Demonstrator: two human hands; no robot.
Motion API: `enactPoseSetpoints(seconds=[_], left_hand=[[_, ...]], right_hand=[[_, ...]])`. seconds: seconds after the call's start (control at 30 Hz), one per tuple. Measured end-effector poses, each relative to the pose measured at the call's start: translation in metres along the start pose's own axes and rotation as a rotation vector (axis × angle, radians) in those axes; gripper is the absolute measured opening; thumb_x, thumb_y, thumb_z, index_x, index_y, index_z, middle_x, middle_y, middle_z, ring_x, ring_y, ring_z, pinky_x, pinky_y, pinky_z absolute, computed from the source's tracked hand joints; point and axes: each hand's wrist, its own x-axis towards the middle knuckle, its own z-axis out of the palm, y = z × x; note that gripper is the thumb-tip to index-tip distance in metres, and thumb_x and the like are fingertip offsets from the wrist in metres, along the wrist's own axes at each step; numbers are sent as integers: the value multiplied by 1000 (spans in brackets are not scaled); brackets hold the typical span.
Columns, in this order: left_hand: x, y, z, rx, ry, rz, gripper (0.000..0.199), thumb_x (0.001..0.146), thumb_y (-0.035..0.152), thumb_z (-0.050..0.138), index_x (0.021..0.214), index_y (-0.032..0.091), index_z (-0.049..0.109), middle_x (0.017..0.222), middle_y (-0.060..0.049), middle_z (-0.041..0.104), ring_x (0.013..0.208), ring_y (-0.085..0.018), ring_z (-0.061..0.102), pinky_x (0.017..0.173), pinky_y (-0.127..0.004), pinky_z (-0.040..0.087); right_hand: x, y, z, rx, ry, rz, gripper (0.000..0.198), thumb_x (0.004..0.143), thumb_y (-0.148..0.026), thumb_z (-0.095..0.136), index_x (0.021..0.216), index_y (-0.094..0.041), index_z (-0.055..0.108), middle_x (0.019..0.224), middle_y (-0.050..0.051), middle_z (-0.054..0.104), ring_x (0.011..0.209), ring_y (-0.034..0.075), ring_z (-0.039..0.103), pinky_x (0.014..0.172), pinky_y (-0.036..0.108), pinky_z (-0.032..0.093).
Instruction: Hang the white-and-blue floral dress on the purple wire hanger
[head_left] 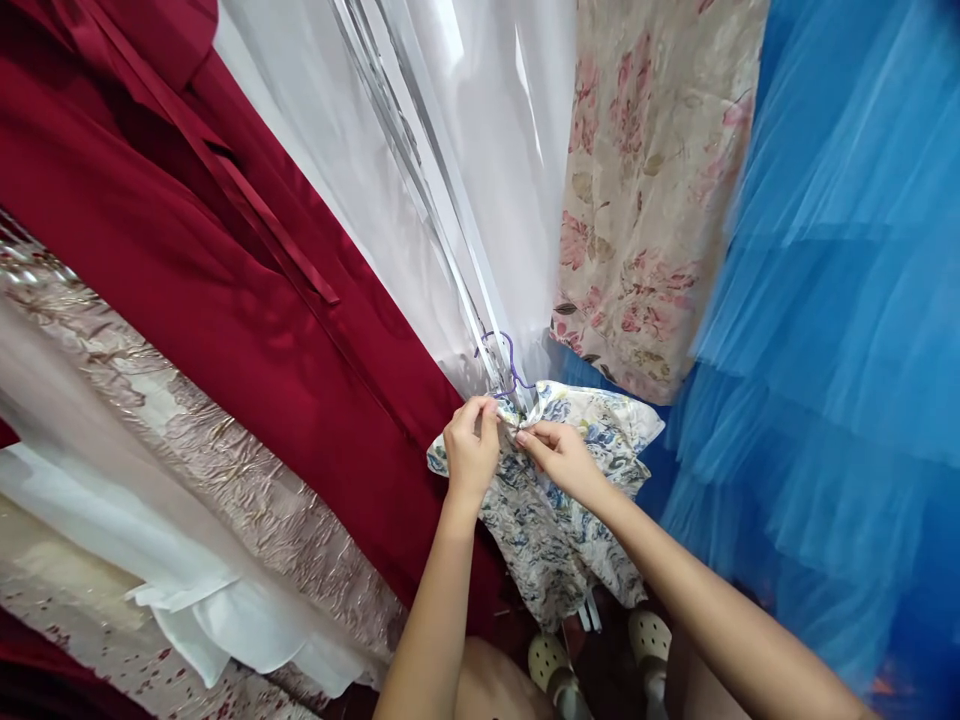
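Observation:
A small white garment with a blue floral print [577,530] hangs on a purple hanger [513,358] in front of me. My left hand [472,440] pinches the left side of its neckline, fingers closed on the cloth. Close beside it, my right hand [559,455] grips the front of the neckline between thumb and fingers. The hanger's hook shows above the collar, near white ribbon-like strips [457,230]. Whatever small fastening may lie between my fingertips is too small to make out.
Long dresses hang all around: a dark red one [300,300] and a textured beige one [285,510] at left, a white one [517,150] behind, a pink-flowered one [637,200] and a blue tulle one [825,350] at right. Pale clogs [546,655] show below.

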Motion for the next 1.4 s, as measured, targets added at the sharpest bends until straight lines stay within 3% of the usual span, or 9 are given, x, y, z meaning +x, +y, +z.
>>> enactPoseSetpoints(seconds=[0.17, 0.3, 0.47, 0.73, 0.93, 1.03, 1.1, 1.27, 1.4], left_hand=[[15, -37, -11, -321, 400, -169, 27, 93, 38, 54, 80, 15, 61, 69, 1, 58, 66, -12, 55, 66, -22, 43], [8, -94, -28, -660, 584, -489, 30, 85, 38, 65, 70, 14, 54, 64, 4, 52, 61, -8, 50, 65, -20, 41], [-47, -130, -13, -842, 575, -812, 31, 85, 36, 66, 70, 15, 50, 56, 6, 48, 55, -9, 49, 65, -22, 42], [-138, -105, 38, -1079, 337, -1066, 22, 80, 33, 72, 76, 14, 61, 76, -6, 65, 75, -18, 64, 74, -30, 48], [-138, -48, 62, -1289, -14, -903, 26, 82, 37, 72, 81, 14, 61, 77, -2, 61, 72, -12, 58, 72, -23, 45], [-135, -15, 68, -1172, -182, -761, 28, 88, 41, 64, 79, 14, 60, 74, -1, 56, 69, -11, 53, 68, -21, 42], [-135, 3, 70, -1013, -292, -659, 30, 91, 42, 60, 79, 14, 62, 71, -1, 56, 68, -12, 52, 65, -22, 41], [-134, 23, 64, -589, -438, -384, 27, 95, 39, 52, 86, 18, 68, 82, -4, 62, 81, -17, 58, 78, -26, 44], [-153, -1, 52, -502, -557, -371, 35, 95, 47, 48, 105, 20, 70, 110, -7, 61, 106, -21, 55, 96, -30, 40]], right_hand=[[-9, 21, -11, -74, -89, 57, 31, 86, -37, 59, 61, -18, 60, 46, -5, 44, 45, 11, 38, 47, 25, 27], [-31, 24, -23, -22, -214, 130, 32, 90, -41, 54, 71, -18, 65, 45, -5, 49, 43, 12, 41, 46, 24, 29], [-52, 30, -15, 13, -279, 238, 31, 89, -40, 56, 69, -17, 64, 46, -4, 53, 43, 11, 42, 47, 24, 30], [-104, 101, -60, 53, -79, 408, 42, 88, -55, 53, 73, -17, 61, 47, -5, 49, 42, 10, 36, 46, 25, 26], [-155, 144, -105, -232, 12, 479, 42, 89, -55, 48, 71, -18, 59, 53, -2, 52, 53, 16, 48, 55, 29, 37], [-159, 132, -98, -420, 131, 420, 36, 84, -49, 56, 102, -18, 62, 81, 4, 67, 77, 24, 61, 74, 37, 48], [-155, 110, -84, -453, 154, 314, 55, 79, -44, 65, 128, -19, 53, 114, 11, 65, 106, 30, 59, 94, 43, 45], [-137, 52, -47, -74, -370, 344, 49, 85, -39, 63, 128, -16, 58, 119, 10, 65, 115, 32, 55, 103, 45, 42], [-132, 36, -41, 106, -443, 463, 43, 86, -42, 62, 121, -16, 63, 114, 7, 66, 116, 30, 53, 104, 45, 40]])
